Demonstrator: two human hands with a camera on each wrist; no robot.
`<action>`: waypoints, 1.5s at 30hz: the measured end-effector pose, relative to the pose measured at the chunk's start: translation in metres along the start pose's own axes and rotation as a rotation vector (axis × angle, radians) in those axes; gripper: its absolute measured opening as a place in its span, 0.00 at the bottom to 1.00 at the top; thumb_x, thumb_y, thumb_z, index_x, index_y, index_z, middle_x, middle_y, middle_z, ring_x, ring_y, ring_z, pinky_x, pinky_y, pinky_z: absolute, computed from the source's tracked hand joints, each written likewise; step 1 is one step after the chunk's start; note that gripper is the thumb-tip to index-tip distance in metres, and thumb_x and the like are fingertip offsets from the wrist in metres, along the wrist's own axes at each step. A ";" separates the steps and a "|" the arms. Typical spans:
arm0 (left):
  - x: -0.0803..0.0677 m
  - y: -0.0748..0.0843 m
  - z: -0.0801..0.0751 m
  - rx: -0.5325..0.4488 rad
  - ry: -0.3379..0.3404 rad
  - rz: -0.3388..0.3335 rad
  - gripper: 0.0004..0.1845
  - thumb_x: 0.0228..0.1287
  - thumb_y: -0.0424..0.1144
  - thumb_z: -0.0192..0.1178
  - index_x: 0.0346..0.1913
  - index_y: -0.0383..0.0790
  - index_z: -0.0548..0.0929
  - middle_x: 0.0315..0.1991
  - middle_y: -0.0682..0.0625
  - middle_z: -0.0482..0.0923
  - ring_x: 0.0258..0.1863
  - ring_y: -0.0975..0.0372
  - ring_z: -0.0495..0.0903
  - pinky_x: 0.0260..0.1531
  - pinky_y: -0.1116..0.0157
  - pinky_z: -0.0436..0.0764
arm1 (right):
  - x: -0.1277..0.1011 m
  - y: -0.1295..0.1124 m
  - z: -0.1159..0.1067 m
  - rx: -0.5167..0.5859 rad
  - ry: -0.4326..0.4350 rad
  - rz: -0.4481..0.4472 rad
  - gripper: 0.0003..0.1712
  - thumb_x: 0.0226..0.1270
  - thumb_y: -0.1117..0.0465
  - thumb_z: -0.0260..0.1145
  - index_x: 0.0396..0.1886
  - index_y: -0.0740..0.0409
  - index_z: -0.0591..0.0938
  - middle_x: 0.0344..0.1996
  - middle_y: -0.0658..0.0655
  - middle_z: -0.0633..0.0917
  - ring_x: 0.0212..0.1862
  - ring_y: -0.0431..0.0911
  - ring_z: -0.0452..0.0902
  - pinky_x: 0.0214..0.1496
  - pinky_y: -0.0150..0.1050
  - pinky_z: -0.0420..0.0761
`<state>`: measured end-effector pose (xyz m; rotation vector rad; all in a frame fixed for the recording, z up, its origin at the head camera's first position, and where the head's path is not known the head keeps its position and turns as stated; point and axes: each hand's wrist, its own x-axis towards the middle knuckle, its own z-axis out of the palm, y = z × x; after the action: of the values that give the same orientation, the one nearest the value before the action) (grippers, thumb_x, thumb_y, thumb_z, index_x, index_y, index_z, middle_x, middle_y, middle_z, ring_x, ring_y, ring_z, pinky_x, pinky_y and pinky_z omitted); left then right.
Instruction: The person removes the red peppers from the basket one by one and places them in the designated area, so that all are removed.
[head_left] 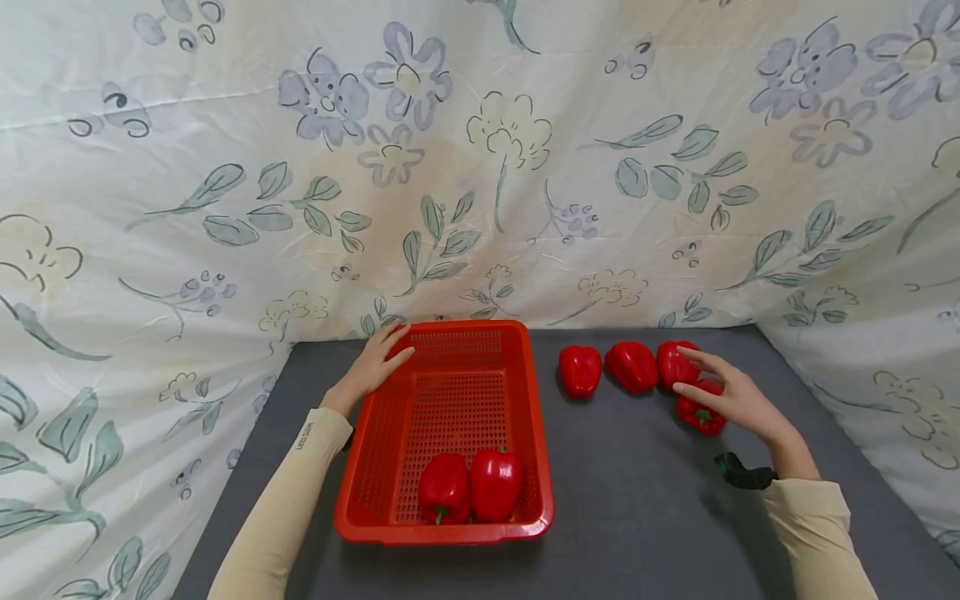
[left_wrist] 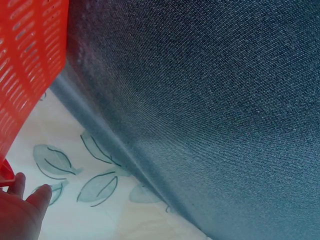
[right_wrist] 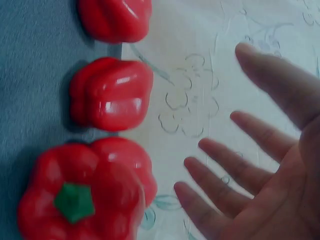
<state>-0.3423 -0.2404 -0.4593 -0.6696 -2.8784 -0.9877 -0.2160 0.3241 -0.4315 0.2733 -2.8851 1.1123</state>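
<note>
A red plastic basket (head_left: pixel 537 433) with perforated walls stands on the dark table. Two red bell peppers, one on the left (head_left: pixel 442 482) and one on the right (head_left: pixel 496 487), lie at its near end. My left hand (head_left: pixel 371 365) rests at the basket's far left rim, fingers extended. Over on the right, my right hand (head_left: pixel 738 402) hovers with spread fingers by a bell pepper with a green stem (right_wrist: pixel 75 202). Behind that pepper is another (head_left: pixel 672 367), partly covered by the fingers. Two more peppers, the middle one (head_left: pixel 632 367) and the leftmost (head_left: pixel 580 372), continue the row.
Dark grey cloth (head_left: pixel 622 500) covers the table. A white flowered sheet (head_left: pixel 480 183) hangs behind the table and along both sides. The row of loose peppers lies near the table's back edge, right of the basket.
</note>
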 end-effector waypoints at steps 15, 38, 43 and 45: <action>0.003 -0.003 0.000 0.043 -0.015 -0.029 0.35 0.69 0.58 0.43 0.73 0.46 0.54 0.74 0.45 0.41 0.72 0.45 0.40 0.63 0.38 0.48 | 0.019 -0.029 0.022 0.057 -0.003 -0.129 0.39 0.61 0.50 0.64 0.69 0.55 0.62 0.64 0.64 0.65 0.62 0.64 0.60 0.52 0.67 0.68; 0.000 0.000 0.000 0.018 -0.016 -0.032 0.34 0.69 0.58 0.44 0.73 0.47 0.54 0.74 0.45 0.41 0.72 0.46 0.39 0.63 0.38 0.48 | 0.047 -0.071 0.067 0.250 -0.141 -0.297 0.39 0.54 0.58 0.71 0.67 0.51 0.66 0.63 0.60 0.68 0.63 0.58 0.63 0.60 0.60 0.67; -0.001 0.000 0.000 0.017 -0.018 -0.029 0.34 0.69 0.58 0.44 0.73 0.47 0.53 0.74 0.46 0.41 0.72 0.46 0.39 0.63 0.38 0.48 | 0.049 -0.083 0.077 0.250 -0.170 -0.308 0.38 0.56 0.56 0.69 0.67 0.49 0.66 0.64 0.57 0.68 0.63 0.59 0.62 0.59 0.62 0.66; -0.001 0.000 -0.001 0.020 -0.021 -0.028 0.34 0.69 0.58 0.44 0.73 0.48 0.53 0.74 0.46 0.40 0.72 0.46 0.39 0.63 0.38 0.47 | 0.047 -0.093 0.079 0.242 -0.177 -0.294 0.38 0.57 0.57 0.69 0.67 0.50 0.66 0.65 0.56 0.67 0.63 0.59 0.63 0.57 0.62 0.68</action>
<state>-0.3419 -0.2411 -0.4589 -0.6436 -2.9201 -0.9594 -0.2438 0.1966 -0.4236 0.8139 -2.7225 1.4383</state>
